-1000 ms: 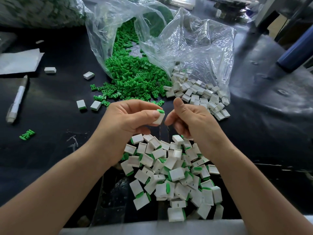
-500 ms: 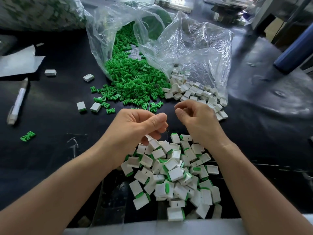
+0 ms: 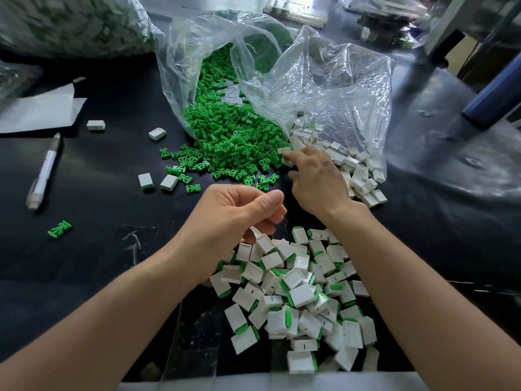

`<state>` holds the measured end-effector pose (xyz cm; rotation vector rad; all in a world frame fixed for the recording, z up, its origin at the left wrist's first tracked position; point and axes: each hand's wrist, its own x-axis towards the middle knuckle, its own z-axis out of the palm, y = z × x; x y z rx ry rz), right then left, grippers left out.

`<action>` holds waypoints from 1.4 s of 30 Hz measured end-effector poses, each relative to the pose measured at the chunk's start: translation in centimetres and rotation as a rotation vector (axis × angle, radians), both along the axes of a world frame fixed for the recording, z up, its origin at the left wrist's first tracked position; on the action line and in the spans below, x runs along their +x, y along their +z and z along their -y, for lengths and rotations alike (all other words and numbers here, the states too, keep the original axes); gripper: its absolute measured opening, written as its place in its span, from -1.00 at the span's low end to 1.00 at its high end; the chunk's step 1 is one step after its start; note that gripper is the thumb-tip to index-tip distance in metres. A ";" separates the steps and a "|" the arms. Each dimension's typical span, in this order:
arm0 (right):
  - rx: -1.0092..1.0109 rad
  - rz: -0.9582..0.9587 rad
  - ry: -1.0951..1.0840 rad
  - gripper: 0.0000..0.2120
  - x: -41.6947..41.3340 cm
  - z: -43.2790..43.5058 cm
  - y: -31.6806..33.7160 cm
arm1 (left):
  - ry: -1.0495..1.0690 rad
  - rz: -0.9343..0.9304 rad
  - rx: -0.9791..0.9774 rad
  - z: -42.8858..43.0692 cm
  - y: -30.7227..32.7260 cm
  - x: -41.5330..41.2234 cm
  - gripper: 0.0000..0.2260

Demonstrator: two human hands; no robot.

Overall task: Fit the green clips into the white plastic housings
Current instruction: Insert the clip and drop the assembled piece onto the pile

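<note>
Two feed piles, one output pile. Green clips [image 3: 225, 142] spill out of the clear bag [image 3: 324, 88]. The empty white housings [image 3: 355, 167] lie just right of them under the same plastic, touching the clip heap, so one short reach likely covers both. The finished pile [image 3: 298, 292], housings with green showing, sits nearest the person, probably so done parts just drop close. Right hand [image 3: 315, 176] is out at the seam between the feed piles with fingers bent down onto the housings; can't tell if one is pinched yet. Left hand [image 3: 239, 213] hangs over the finished pile's far edge, fingers curled, thumb on forefinger; contents, if any, hidden. My read: fetching the next housing. Stray housings [image 3: 157, 133] dot the black table [image 3: 98, 249]; pen [image 3: 45, 170] and paper [image 3: 39, 111] are parked far left, outside the work lane.
</note>
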<state>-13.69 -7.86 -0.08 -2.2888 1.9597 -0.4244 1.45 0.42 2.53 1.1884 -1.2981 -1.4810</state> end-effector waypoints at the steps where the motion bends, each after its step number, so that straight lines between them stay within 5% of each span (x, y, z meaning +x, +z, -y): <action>1: -0.010 -0.008 -0.001 -0.60 0.0 0.1 0.0 | 0.000 -0.001 0.000 0.0 0.0 0.0 -0.75; 13: -0.037 -0.050 0.065 -0.79 -0.1 -0.1 0.0 | 0.022 0.035 0.016 0.0 -0.1 -0.1 -0.77; 16: 0.076 0.130 0.085 -0.87 -0.5 -0.9 0.4 | 0.115 0.012 0.043 0.3 -0.3 0.0 -0.93; 20: 0.185 0.518 0.250 -0.90 0.0 -3.2 1.7 | 0.179 -0.028 0.082 0.8 -0.7 0.1 -0.82; 24: 0.296 0.602 0.432 -0.75 0.9 -4.5 2.6 | 0.169 -0.072 0.095 1.0 -0.6 0.1 -0.91; 27: 0.240 0.669 0.358 -0.80 0.7 -3.7 2.9 | 0.236 -0.134 0.097 1.1 -0.6 0.4 -0.89; 31: 0.065 0.356 0.151 -0.59 1.3 -0.6 2.9 | 0.212 -0.137 0.104 1.0 -0.6 0.3 -0.85; 35: 0.102 0.073 0.153 -0.29 2.5 1.7 2.4 | 0.192 -0.115 0.108 0.9 -0.4 0.4 -0.84; 38: 0.139 -0.125 0.201 -0.34 2.6 2.5 1.6 | 0.201 -0.076 0.097 1.0 -0.3 0.5 -0.82; 42: 0.121 -0.098 0.216 -0.40 1.5 1.8 1.0 | 0.210 -0.039 0.089 1.0 -0.2 0.5 -0.79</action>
